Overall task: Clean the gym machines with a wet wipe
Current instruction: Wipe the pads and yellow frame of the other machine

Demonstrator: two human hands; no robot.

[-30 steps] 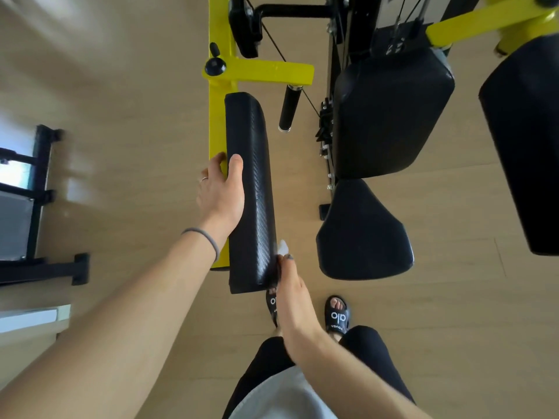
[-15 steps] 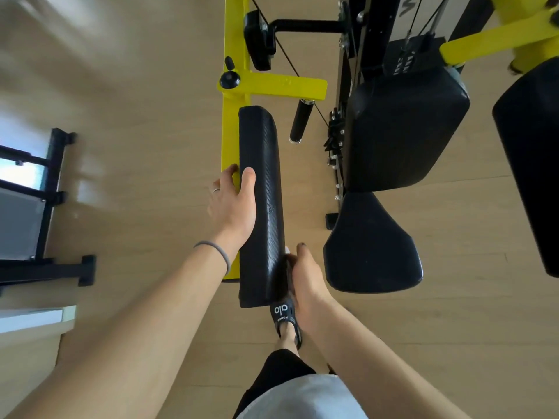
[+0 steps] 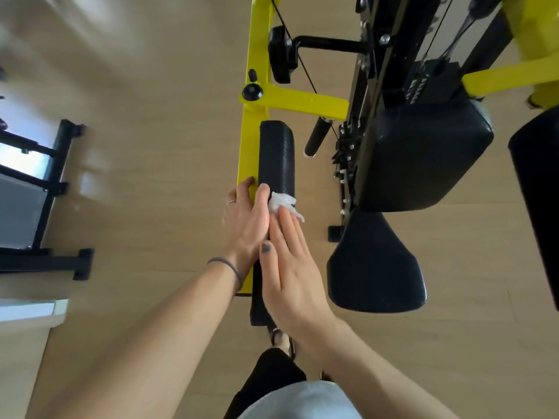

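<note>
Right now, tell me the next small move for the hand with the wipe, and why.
Probably slide the right hand and the wet wipe forward along the long black pad. The wipe sits under the flat fingers about midway along the pad, and the far stretch toward the yellow frame lies bare ahead of it. The left hand already holds the pad's edge, steadying it.

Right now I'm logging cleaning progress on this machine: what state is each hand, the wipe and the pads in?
left hand: grips the narrow pad's left edge, thumb on top.
right hand: flat, fingers straight, pressing the wipe onto the pad.
wet wipe: crumpled, white, pinned under the fingertips on the pad's top face.
narrow pad: upright on edge, fixed to the yellow frame.
seat pad: untouched.
back pad: untouched.
</note>
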